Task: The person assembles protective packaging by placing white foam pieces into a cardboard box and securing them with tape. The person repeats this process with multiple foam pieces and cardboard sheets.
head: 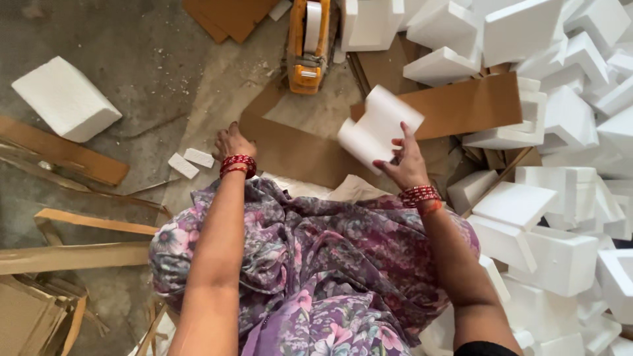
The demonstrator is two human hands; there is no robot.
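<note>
Foam corner piece [379, 126], white, sits gripped in the right hand [405, 165] just right of the brown cardboard sheet [297, 151], while the left hand [232, 144] rests spread on that sheet's left edge, holding nothing.

Even, soft daylight, moderately bright, no hard source visible. Shadows weak: faint one under the foam piece [379, 126] held in the right hand [403, 165]. White foam pile [567, 151] right of the grip near clipping, surface detail lost. Slight motion blur on the held piece. Mild wide-angle stretch at edges. Floor [132, 46] sharp.
</note>
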